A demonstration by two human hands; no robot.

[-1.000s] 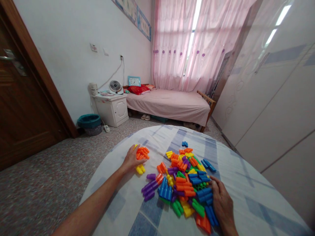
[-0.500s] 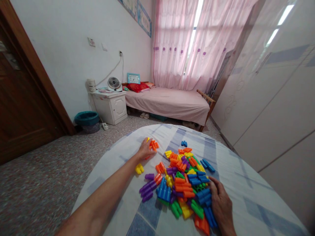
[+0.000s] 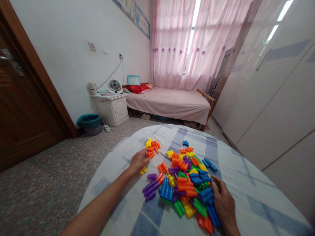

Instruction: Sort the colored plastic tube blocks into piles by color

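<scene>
A mixed heap of bullet-shaped plastic building blocks (image 3: pixel 184 186) in orange, blue, purple, green and yellow lies on the cloth-covered round table. My left hand (image 3: pixel 139 161) is left of the heap, fingers stretched toward a small cluster of orange blocks (image 3: pixel 154 146). Its fingertips touch or nearly touch the nearest orange block (image 3: pixel 150 154); no firm grip shows. Yellow blocks (image 3: pixel 148 143) stand at the cluster's far left, and another yellow block (image 3: pixel 143 170) is partly hidden by my left wrist. My right hand (image 3: pixel 224 201) rests at the heap's right edge, fingers loosely apart, beside blue blocks (image 3: pixel 206 195).
A blue block (image 3: pixel 185 143) lies apart toward the far side of the table (image 3: pixel 118 173). Beyond are a bed (image 3: pixel 169 98), a white cabinet (image 3: pixel 112 109) with a fan (image 3: pixel 115 86), and a teal bin (image 3: pixel 89 121). A wardrobe (image 3: pixel 270 108) stands right.
My left hand has drawn back toward me and left, uncovering the yellow and orange blocks of the small cluster. My right hand stays beside the heap. The view has shifted slightly.
</scene>
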